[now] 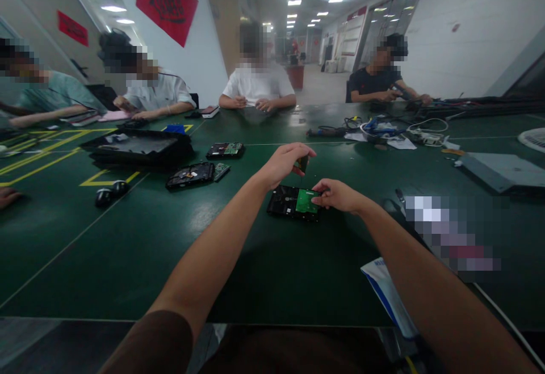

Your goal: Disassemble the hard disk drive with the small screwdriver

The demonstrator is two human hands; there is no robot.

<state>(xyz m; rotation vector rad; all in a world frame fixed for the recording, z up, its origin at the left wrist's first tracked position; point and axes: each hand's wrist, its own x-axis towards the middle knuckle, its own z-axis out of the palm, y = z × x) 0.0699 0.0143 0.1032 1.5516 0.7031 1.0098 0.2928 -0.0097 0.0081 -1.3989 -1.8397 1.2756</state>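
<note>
A hard drive (284,201) with a black case and a green circuit board (305,200) lies flat on the dark green table (255,266) in front of me. Above its far edge, my left hand (289,163) is closed around a small screwdriver (303,164); its thin shaft points down toward the drive. Whether the tip touches a screw is too small to tell. At the right end of the drive, my right hand (336,196) grips the edge, with fingertips against the green board.
Two more hard drives (225,150) (190,176), a loose circuit board (222,171) and a black tray (140,150) are to the left. Tangled cables (381,130), a grey metal box (504,171) and a white-blue packet (389,294) are to the right. Several people sit opposite.
</note>
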